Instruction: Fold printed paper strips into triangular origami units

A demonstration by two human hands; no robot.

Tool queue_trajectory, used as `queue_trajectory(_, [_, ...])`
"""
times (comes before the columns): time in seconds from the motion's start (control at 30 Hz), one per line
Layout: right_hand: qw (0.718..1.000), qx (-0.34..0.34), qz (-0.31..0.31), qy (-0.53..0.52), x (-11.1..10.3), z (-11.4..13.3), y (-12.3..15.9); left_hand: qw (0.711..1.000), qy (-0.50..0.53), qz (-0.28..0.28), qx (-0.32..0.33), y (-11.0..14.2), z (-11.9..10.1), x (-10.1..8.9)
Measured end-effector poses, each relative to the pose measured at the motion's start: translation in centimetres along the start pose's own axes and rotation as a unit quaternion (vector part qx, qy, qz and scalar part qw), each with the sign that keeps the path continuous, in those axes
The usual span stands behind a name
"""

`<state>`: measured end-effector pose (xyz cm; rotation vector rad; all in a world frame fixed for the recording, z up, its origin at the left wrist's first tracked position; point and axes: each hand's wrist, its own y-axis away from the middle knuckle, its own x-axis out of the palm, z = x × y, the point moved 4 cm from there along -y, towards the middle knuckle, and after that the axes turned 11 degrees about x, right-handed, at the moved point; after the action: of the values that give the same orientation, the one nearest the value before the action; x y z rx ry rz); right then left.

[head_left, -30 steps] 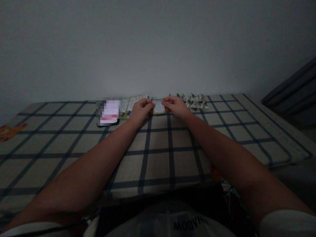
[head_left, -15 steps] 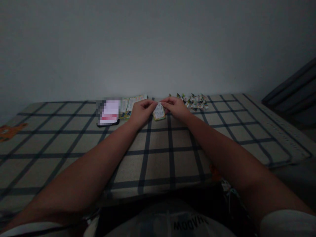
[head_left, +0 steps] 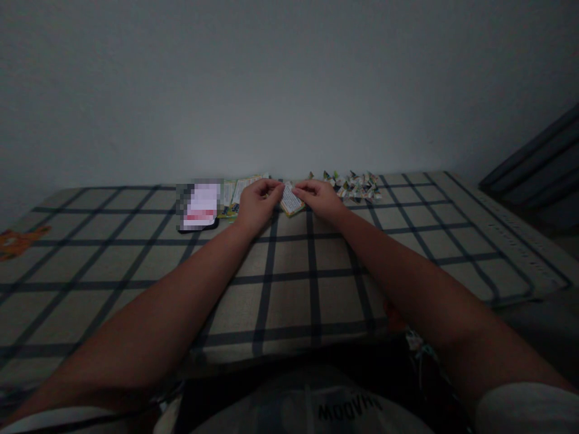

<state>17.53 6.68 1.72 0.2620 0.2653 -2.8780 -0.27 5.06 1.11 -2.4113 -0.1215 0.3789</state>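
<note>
A small piece of printed paper (head_left: pixel 292 201), white with lines of text and a yellow-green edge, is held up between my two hands over the table. My left hand (head_left: pixel 261 201) pinches its left upper edge with thumb and fingertips. On the other side my right hand (head_left: pixel 320 198) pinches the right upper edge, fingers curled. Just left of my left hand lie larger printed sheets (head_left: pixel 231 193) in yellow, green and white. Beyond my right hand sits a cluster of several small folded paper pieces (head_left: pixel 359 186).
A checked cloth (head_left: pixel 289 307) covers the table. Left of the sheets lies a phone (head_left: pixel 199 208), its bright screen blurred out. A pale wall (head_left: pixel 289 90) rises right behind the table's far edge. An orange figure (head_left: pixel 22 241) shows on the cloth at the left.
The paper between my hands has tilted, its lower end swinging right and slightly up. My left hand has shifted a little left. The other things have stayed in place.
</note>
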Motion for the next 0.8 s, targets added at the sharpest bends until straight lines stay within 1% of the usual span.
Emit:
queue_trajectory(0.17, [0.996,-0.042,0.003,0.073,-0.2,0.1,-0.1,0.999,0.031,0.003,0.006,0.0,0.2,0.1])
queue_trajectory(0.3, [0.991,-0.072,0.018,0.108,-0.1,0.3,-0.1,0.999,0.023,0.02,0.012,0.2,0.0,0.2])
queue_trajectory(0.37, [0.993,-0.072,0.021,0.096,-0.1,0.1,-0.1,0.999,0.014,0.021,0.024,0.2,-0.3,0.2])
queue_trajectory(0.43, [0.995,-0.06,0.029,0.072,0.1,-0.1,-0.2,0.999,0.015,0.007,0.028,0.1,-0.6,0.1])
queue_trajectory(0.57, [0.997,-0.029,0.042,0.05,0.1,-0.6,-0.4,0.998,0.047,-0.03,0.009,-0.2,-0.8,-0.2])
queue_trajectory(0.63, [0.997,-0.027,0.035,0.057,0.0,-0.7,-0.4,0.998,0.059,-0.028,0.001,-0.2,-0.8,-0.1])
queue_trajectory(0.8, [0.993,-0.045,0.025,0.104,-0.1,-0.5,-0.5,0.998,0.061,0.004,0.003,0.0,-0.5,0.2])
